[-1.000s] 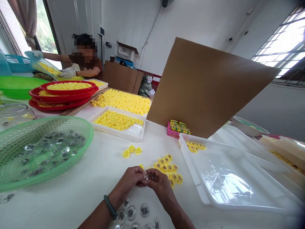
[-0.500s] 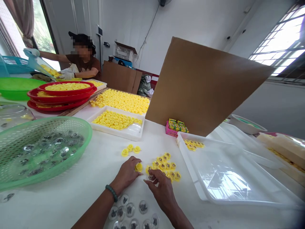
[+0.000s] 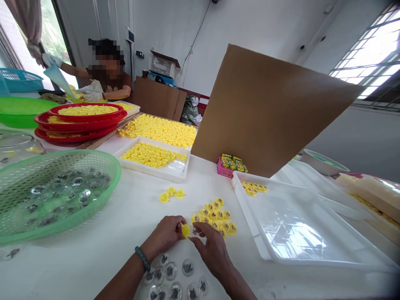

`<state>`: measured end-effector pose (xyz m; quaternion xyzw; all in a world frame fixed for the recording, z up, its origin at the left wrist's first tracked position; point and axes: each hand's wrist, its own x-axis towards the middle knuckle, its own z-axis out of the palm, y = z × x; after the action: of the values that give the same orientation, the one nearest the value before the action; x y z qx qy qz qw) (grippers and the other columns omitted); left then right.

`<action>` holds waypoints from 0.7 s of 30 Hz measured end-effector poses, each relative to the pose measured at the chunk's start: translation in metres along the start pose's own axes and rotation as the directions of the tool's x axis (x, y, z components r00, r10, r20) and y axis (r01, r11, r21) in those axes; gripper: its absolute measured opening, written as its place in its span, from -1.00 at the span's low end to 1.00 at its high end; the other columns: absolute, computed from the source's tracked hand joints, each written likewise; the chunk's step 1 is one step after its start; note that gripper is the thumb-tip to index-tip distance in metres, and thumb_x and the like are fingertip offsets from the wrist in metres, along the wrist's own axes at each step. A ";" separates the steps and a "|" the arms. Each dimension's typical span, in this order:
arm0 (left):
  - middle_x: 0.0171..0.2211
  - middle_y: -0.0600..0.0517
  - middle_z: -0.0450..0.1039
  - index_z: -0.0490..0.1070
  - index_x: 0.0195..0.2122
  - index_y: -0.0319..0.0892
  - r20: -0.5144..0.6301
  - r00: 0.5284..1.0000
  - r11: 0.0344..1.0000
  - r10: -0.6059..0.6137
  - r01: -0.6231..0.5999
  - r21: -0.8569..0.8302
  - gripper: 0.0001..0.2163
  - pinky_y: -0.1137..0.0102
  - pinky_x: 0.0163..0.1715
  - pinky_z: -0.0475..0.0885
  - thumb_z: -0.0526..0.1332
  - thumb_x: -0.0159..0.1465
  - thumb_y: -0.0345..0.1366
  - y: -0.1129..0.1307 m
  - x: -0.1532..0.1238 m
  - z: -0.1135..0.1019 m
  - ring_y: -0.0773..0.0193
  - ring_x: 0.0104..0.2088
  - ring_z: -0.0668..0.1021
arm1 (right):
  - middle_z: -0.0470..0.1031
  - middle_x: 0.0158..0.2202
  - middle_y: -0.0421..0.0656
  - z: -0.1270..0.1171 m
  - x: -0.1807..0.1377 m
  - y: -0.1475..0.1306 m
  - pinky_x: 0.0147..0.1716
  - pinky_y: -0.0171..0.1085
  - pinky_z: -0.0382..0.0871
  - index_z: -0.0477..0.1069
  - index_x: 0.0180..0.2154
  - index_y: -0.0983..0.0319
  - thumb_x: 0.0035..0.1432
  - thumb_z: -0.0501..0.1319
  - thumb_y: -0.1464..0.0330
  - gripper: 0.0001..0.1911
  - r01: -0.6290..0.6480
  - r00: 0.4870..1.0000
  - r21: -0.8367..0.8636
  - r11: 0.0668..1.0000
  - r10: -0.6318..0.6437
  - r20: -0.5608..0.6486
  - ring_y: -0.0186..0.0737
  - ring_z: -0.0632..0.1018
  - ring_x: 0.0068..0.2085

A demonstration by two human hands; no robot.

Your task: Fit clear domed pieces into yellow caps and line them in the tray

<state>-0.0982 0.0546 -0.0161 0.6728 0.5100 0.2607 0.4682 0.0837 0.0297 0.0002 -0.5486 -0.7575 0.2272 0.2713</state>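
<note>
Between the thumb and fingers of my left hand (image 3: 165,236) is a small round yellow plastic cup (image 3: 185,230), tilted so its flat side shows. My right hand (image 3: 215,246) is close on the right, its fingers pinching a clear dome (image 3: 196,231) with a dark print, partly hidden by the fingers. Just beyond my right hand lies a group of yellow cups with printed domes in them (image 3: 213,215). Several loose clear domes (image 3: 171,271) with dark pictures lie on the table below my hands. A few plain yellow cups (image 3: 171,191) sit farther forward.
A green perforated basket (image 3: 114,175) of clear domes stands at left, red stacked trays (image 3: 78,126) behind it. A white tray (image 3: 162,174) holds yellow cups. At right is a larger white tray (image 3: 256,237); a cardboard sheet (image 3: 268,108) leans behind. A co-worker (image 3: 109,83) sits at back left.
My left hand has turned the yellow cup and brought it slightly lower and nearer my right hand. The co-worker's raised arm and the blue scoop-like container have shifted.
</note>
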 end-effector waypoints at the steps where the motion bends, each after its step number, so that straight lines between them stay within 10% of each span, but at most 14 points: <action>1: -0.51 0.08 0.42 0.46 -0.35 -0.16 -0.012 1.000 1.000 0.003 -0.002 0.010 -0.79 0.48 -0.49 0.20 0.16 -0.04 -0.42 0.001 0.001 0.000 0.28 -0.46 0.42 | 0.52 -0.26 -0.16 0.001 0.003 -0.001 -0.30 -0.28 0.35 0.43 -0.18 0.15 -0.02 0.19 0.47 -0.70 0.025 1.000 -0.010 1.000 -0.025 0.018 -0.21 0.49 -0.30; 21: -0.57 0.03 0.46 0.52 -0.33 -0.24 0.010 0.997 0.986 -0.070 0.071 -0.152 -0.69 0.46 -0.53 0.27 0.09 -0.08 -0.38 0.002 0.008 0.004 0.25 -0.53 0.44 | 0.43 -0.57 -0.25 -0.002 0.034 -0.004 -0.45 -0.38 0.19 0.41 -0.57 0.17 -0.03 0.07 0.58 -0.74 0.301 0.930 -0.100 0.948 -0.268 0.251 -0.29 0.43 -0.45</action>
<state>-0.0911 0.0601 -0.0173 0.6170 0.5111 0.2809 0.5284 0.0737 0.0616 0.0096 -0.4195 -0.8695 0.1960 0.1718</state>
